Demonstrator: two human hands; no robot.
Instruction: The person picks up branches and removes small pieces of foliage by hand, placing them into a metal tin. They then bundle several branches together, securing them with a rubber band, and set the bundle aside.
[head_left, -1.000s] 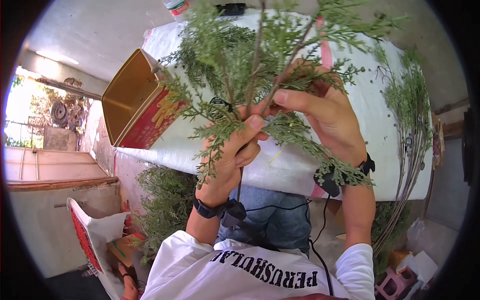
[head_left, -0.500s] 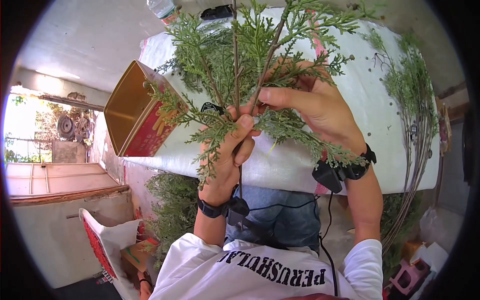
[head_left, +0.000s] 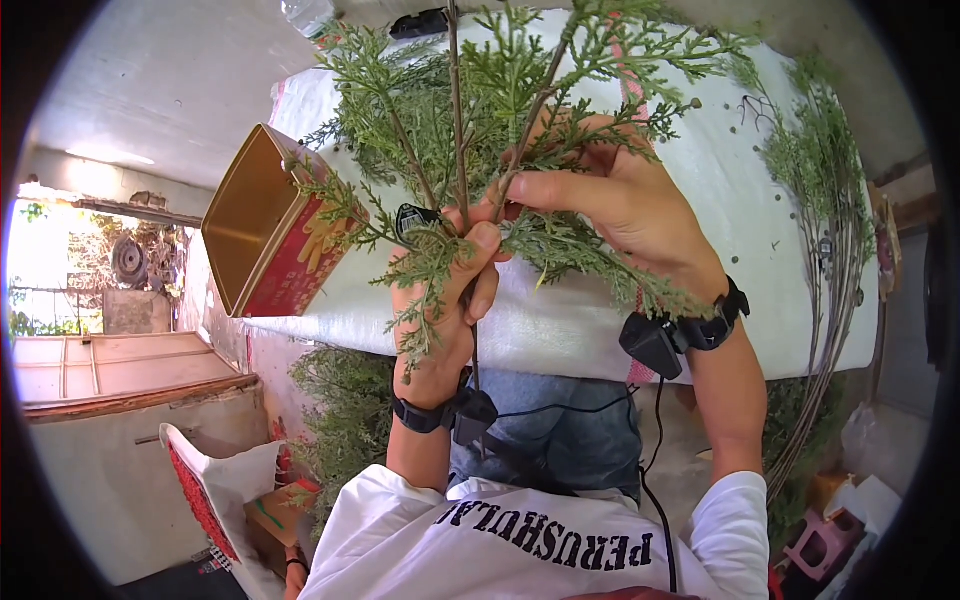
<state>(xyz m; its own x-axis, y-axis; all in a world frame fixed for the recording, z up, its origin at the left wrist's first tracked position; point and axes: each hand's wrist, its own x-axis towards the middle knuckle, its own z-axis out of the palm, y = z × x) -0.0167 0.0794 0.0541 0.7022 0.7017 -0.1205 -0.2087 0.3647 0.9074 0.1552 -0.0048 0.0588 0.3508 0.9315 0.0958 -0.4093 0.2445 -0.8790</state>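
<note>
A leafy green conifer branch (head_left: 457, 130) with thin brown stems stands fanned out in front of me. My left hand (head_left: 450, 290) is closed round the base of its stems, thumb on top, with a bare stem end hanging below the fist. My right hand (head_left: 640, 215) pinches a side stem just above and right of my left hand, thumb in front. Its other fingers are partly hidden behind the greenery. Leafy sprays droop over both wrists. A small black tag-like object (head_left: 413, 222) shows beside my left thumb.
A white-covered table (head_left: 720, 250) lies under my hands. On it, an open red-and-gold tin (head_left: 290, 262) tilts at the left, and long leafy stems (head_left: 820, 160) lie at the right. More greenery (head_left: 345, 430) is below the table's left edge. Black cables (head_left: 655, 430) trail from my wrist straps.
My right thumb and fingers have come slightly closer to my left hand on the side stem. Both hands keep their grip; the whole view has shifted a little.
</note>
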